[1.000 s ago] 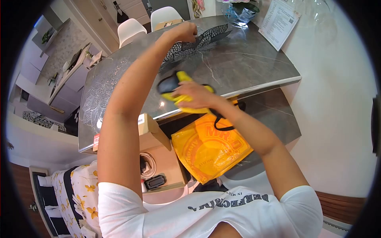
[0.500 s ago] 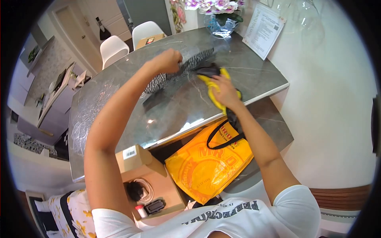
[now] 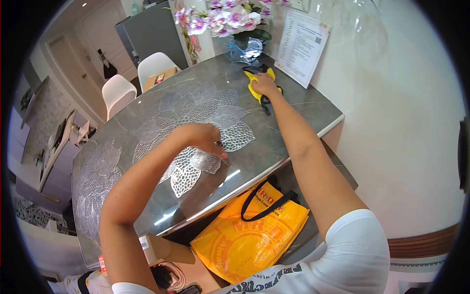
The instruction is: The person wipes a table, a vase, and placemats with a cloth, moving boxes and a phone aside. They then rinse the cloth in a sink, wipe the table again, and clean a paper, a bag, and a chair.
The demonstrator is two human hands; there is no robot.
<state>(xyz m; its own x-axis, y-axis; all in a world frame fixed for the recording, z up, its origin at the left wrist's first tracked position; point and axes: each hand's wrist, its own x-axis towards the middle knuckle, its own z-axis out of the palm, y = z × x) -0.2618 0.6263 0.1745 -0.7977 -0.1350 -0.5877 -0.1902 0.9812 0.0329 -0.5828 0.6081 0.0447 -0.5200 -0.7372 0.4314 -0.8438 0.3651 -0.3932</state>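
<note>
A silver flower-shaped placemat (image 3: 188,179) with leaf-like openwork petals lies spread on the grey marble-look table (image 3: 274,132). My left hand (image 3: 208,137) is over its near right part, fingers curled and pinched at a petal's edge; the wrist hides some of the mat. Farther off, by the table's back right corner, my right hand (image 3: 264,84) is closed on a bunched yellow-and-black cloth (image 3: 254,88) pressed to the tabletop. A dark strap-like end of it trails toward me.
Another silver placemat (image 3: 98,181) lies at the table's left. A vase (image 3: 245,51) of orchids and a framed sign (image 3: 302,49) stand behind my right hand. Below the near edge are an orange shopping bag (image 3: 252,230) and a cardboard box (image 3: 169,250). White chairs (image 3: 119,93) stand beyond.
The placemat, raised at an angle before, now lies flat. My left hand has come down toward me with its edge. My right hand has moved the cloth away toward the back corner.
</note>
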